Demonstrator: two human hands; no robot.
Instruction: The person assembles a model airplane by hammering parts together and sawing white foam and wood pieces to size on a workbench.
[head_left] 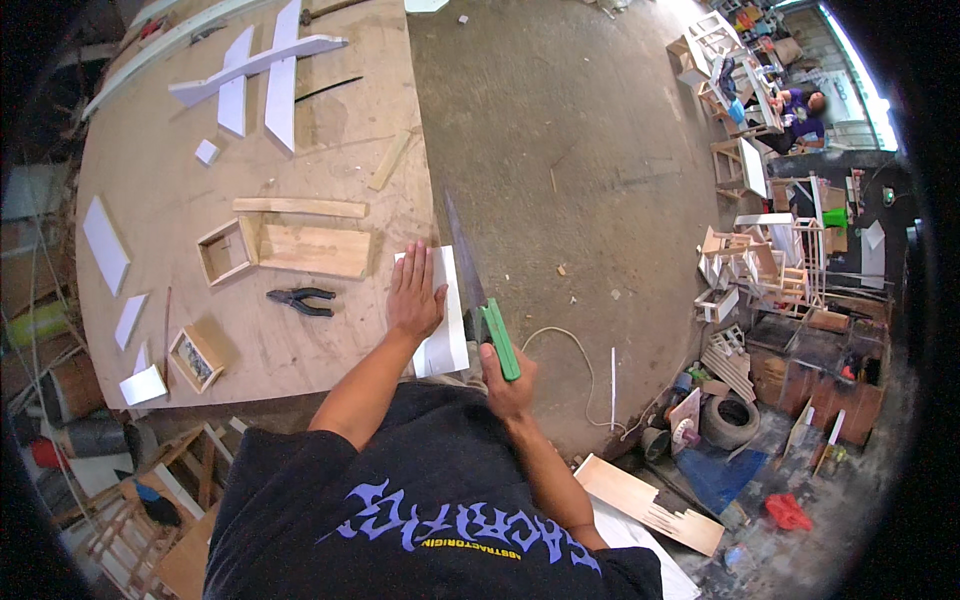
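My left hand [416, 292] lies flat with its fingers stretched out, pressing on a white board [442, 348] at the right edge of the wooden table [330, 365]. The board sticks out a little past that edge. Wrapped round the green handle of a handsaw [500, 342] is my right hand [512, 386]. The saw's long thin blade points away from me, just to the right of the board. Whether its teeth touch the board I cannot tell. Pliers with dark handles [303, 301] rest on the table left of my left hand.
Wooden box pieces [310, 250], a small frame [195, 358] and white boards [107, 245] lie about the table. A cord [575, 340] runs over the concrete floor [570, 170]. Wooden furniture frames [765, 255], a tyre [730, 420] and a person [800, 105] are at the right.
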